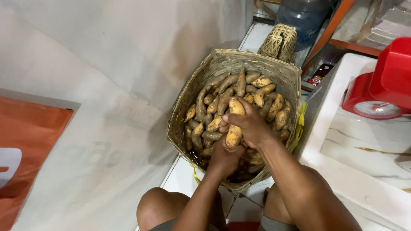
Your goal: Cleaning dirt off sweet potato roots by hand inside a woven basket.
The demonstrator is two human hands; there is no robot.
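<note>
A large woven bamboo basket (190, 92) stands on the floor between my knees and the wall, filled with several dirt-covered sweet potatoes (261, 96). My right hand (250, 126) grips a long yellowish sweet potato (234, 124) held upright over the pile. My left hand (224, 158) reaches in just below it, its fingers around the lower end of that same potato or among the ones beneath; the fingers are partly hidden.
A grey wall with an orange banner (30, 141) is on the left. A small woven basket (280, 42) and a blue water jug (304, 15) stand behind. A white marble counter (364, 145) with a red kitchen scale (385, 85) is on the right.
</note>
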